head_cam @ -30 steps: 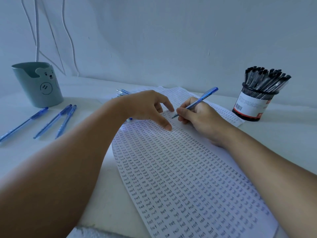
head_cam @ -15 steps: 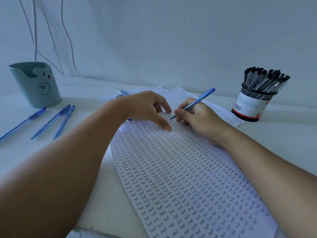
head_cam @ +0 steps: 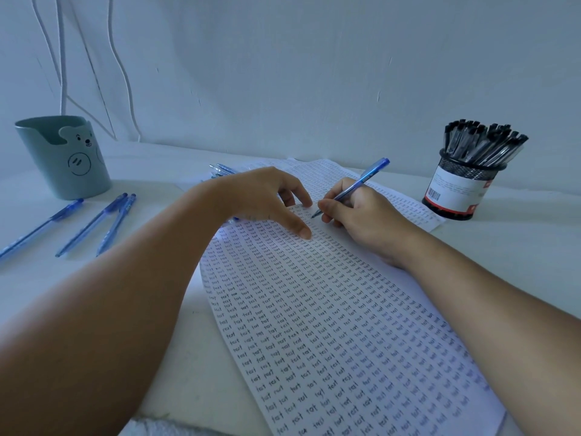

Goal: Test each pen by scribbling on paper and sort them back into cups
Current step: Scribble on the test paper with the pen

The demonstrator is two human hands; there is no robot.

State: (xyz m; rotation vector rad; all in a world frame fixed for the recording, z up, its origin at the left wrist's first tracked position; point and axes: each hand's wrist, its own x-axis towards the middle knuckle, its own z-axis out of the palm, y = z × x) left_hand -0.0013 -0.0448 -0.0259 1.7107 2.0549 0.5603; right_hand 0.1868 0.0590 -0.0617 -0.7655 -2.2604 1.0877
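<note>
My right hand (head_cam: pixel 361 218) grips a blue pen (head_cam: pixel 361 179) in a writing hold, its tip touching the paper (head_cam: pixel 330 325) near the sheet's far end. The sheet is covered with rows of small handwritten words. My left hand (head_cam: pixel 267 199) rests on the paper just left of the pen tip, thumb and fingertips pressing the sheet down. A teal bear-face cup (head_cam: pixel 66 158) stands at the far left. A black mesh cup (head_cam: pixel 462 190) full of black-capped pens stands at the far right.
Three blue pens (head_cam: pixel 94 225) lie loose on the white table in front of the teal cup. More blue pens (head_cam: pixel 221 169) lie behind my left hand, partly hidden. White cables (head_cam: pixel 63 58) hang down the wall at the back left.
The right hand and pen have shifted very slightly left along the writing line. The left hand stays pressed on the paper. The view has drifted a little.
</note>
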